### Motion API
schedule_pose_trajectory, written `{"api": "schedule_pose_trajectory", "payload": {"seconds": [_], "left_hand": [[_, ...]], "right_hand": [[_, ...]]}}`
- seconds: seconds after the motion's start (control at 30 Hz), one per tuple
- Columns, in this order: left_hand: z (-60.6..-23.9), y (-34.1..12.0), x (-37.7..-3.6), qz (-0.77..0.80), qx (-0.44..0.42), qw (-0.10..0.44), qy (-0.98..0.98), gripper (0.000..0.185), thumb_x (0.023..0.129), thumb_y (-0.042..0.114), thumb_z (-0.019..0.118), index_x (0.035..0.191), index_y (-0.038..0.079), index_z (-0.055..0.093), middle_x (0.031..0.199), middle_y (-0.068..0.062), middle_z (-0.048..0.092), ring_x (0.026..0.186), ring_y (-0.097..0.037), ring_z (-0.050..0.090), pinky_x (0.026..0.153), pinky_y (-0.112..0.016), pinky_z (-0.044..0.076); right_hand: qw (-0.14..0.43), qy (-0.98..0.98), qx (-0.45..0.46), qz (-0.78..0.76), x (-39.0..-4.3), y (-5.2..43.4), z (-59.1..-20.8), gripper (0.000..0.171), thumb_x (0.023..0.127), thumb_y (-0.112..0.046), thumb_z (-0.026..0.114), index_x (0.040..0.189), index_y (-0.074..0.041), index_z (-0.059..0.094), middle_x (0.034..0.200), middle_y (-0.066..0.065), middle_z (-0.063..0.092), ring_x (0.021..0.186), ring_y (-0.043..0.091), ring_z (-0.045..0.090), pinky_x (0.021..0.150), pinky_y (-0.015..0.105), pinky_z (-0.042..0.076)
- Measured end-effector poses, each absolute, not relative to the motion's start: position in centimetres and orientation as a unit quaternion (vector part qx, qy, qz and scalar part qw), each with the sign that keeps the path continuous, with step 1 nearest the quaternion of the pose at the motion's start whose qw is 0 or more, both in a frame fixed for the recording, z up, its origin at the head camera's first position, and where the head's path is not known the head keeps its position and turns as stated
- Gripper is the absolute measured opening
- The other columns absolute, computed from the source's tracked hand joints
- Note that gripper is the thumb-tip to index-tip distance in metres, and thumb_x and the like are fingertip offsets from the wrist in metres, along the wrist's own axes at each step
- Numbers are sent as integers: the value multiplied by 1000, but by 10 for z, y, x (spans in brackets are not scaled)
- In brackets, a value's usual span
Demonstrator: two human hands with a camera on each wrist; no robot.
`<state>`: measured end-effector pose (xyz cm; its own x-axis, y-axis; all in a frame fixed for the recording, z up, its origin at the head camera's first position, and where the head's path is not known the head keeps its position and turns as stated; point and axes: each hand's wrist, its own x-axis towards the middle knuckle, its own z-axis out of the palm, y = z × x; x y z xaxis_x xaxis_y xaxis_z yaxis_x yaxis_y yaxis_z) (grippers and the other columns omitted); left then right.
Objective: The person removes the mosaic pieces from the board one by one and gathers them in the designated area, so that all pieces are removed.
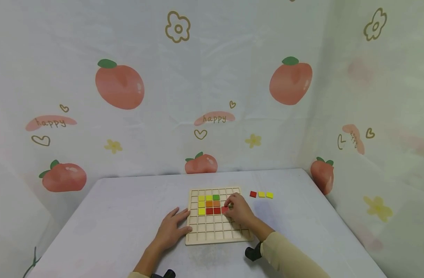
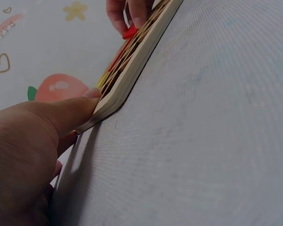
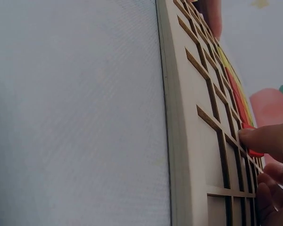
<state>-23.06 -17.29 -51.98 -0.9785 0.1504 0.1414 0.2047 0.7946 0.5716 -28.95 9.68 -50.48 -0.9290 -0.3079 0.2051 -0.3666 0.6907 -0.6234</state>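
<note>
While my left hand point(image 1: 171, 228) lay flat against the left edge of the wooden grid board point(image 1: 217, 216), thumb pressed to its side to keep it from sliding, my right hand point(image 1: 240, 211) was setting a red tile point(image 1: 225, 209) into the board. My right fingers point(image 3: 259, 139) pinched that tile narrowly, and it sat tilted over the cell just right of the two red tiles already seated in the board's third filled row; it did not look fully dropped in. I judged this the placing step, with the tile needing to be levelled and pressed flat inside its cell walls.

The filled block of yellow, orange, green and red tiles occupied the board's upper middle; most cells below and to the right of it were bare. Three spare tiles point(image 1: 261, 194), one red and two yellow, lay on the worktop point(image 1: 121, 216) just beyond the board's far right corner, with open room around them.
</note>
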Motion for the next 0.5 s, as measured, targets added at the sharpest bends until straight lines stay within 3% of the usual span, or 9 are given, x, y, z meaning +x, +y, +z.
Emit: {"api": "schedule_pose_trajectory", "payload": {"seconds": [0.5], "left_hand": [[-520,-172,-232,-301,-90,40,-949,63,68,50,64,123,25,49,129,10,42,125,-25,23,94,-53,22]], "right_hand": [[32,-918,167,359,-289,95,-505,23,65,-13,75,79,-15,58,78,-6,50,73,12,45,62,25,43]]}}
